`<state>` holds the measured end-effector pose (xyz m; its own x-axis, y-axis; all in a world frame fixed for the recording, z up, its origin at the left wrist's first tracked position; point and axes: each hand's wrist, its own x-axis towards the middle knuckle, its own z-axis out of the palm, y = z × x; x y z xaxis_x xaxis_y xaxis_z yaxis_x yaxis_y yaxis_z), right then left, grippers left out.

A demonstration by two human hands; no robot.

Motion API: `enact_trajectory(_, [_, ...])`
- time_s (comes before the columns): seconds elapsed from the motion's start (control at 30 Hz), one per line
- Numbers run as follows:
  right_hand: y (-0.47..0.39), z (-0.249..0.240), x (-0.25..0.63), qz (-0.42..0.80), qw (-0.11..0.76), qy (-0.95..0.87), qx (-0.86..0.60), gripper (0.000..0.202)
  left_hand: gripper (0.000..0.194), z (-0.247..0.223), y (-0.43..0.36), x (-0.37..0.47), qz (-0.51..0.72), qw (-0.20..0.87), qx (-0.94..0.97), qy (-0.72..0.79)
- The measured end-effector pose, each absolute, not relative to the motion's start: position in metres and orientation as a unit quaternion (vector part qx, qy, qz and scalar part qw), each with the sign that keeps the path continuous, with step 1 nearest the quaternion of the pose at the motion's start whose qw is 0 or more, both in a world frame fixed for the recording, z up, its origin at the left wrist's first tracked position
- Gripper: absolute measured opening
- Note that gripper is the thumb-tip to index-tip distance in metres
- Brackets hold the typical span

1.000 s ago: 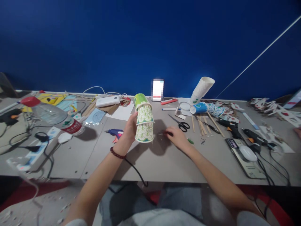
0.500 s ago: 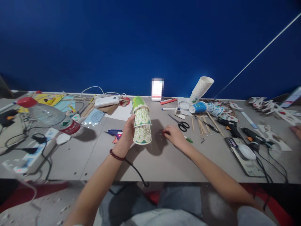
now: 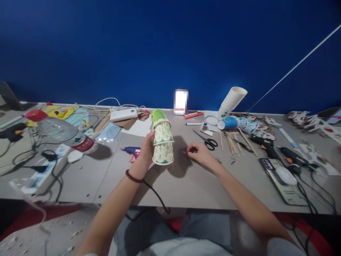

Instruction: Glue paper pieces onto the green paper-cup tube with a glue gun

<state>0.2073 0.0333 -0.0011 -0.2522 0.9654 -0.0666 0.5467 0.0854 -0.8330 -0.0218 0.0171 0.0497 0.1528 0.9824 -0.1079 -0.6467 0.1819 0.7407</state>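
My left hand (image 3: 147,153) is wrapped round the side of a joined column of paper cups (image 3: 163,142). The column has a plain green cup at its far end and white cups with a green scale pattern nearer me; it is tilted above the table. To the right of the cups, low over the table, my right hand (image 3: 201,155) has its thumb and fingers curled together in a pinch. Whatever lies between those fingertips is too small to make out. A blue glue gun (image 3: 132,152) lies behind my left hand, partly hidden. Scissors (image 3: 209,141) rest just beyond my right hand.
Blue paper cups (image 3: 231,122) lie beside a tall leaning stack of white cups (image 3: 233,101). Wooden sticks (image 3: 232,142), black glue guns (image 3: 293,156) and a phone (image 3: 282,185) occupy the right. Leftward are a bottle (image 3: 66,133) and a power strip (image 3: 48,170) with cables.
My right hand's fingers have curled in closer together. The column of cups stays in my left hand, almost unmoved. The whole view has shifted slightly.
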Motion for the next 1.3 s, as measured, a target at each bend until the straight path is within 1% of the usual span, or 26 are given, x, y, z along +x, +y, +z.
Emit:
enact_trajectory(0.13, [0.03,0.006,0.211,0.45,0.392,-0.608,-0.524,0.012,0.051,0.05,0.017,-0.022,0.586,0.693,0.291,0.303])
enact_trajectory(0.3, [0.027,0.035,0.209,0.53,0.45,-0.524,-0.492,0.021,0.051,0.049,0.016,-0.019,0.616,0.667,0.289,0.304])
enact_trajectory(0.37, [0.026,0.05,0.206,0.558,0.456,-0.503,-0.478,0.025,0.047,0.048,0.015,-0.017,0.624,0.655,0.302,0.299])
enact_trajectory(0.43, [0.025,0.065,0.202,0.577,0.455,-0.489,-0.47,0.021,0.044,0.048,0.015,-0.015,0.63,0.644,0.317,0.296])
enact_trajectory(0.53, [0.024,0.085,0.192,0.615,0.452,-0.477,-0.436,0.016,0.047,0.047,0.014,-0.014,0.635,0.629,0.332,0.301])
enact_trajectory(0.63, [0.026,0.096,0.178,0.622,0.464,-0.473,-0.417,0.016,0.05,0.047,0.013,-0.014,0.646,0.613,0.338,0.304])
enact_trajectory(0.8, [0.034,0.096,0.159,0.587,0.495,-0.505,-0.393,0.02,0.056,0.049,0.011,-0.013,0.669,0.588,0.34,0.303])
enact_trajectory(0.93, [0.035,0.093,0.151,0.55,0.51,-0.536,-0.388,0.022,0.056,0.047,0.011,-0.012,0.677,0.571,0.352,0.304])
enact_trajectory(1.1, [0.033,0.095,0.15,0.543,0.502,-0.545,-0.396,0.023,0.052,0.042,0.011,-0.012,0.671,0.566,0.375,0.299])
enact_trajectory(1.3, [0.031,0.095,0.15,0.515,0.502,-0.573,-0.393,0.02,0.056,0.041,0.011,-0.011,0.674,0.56,0.377,0.299])
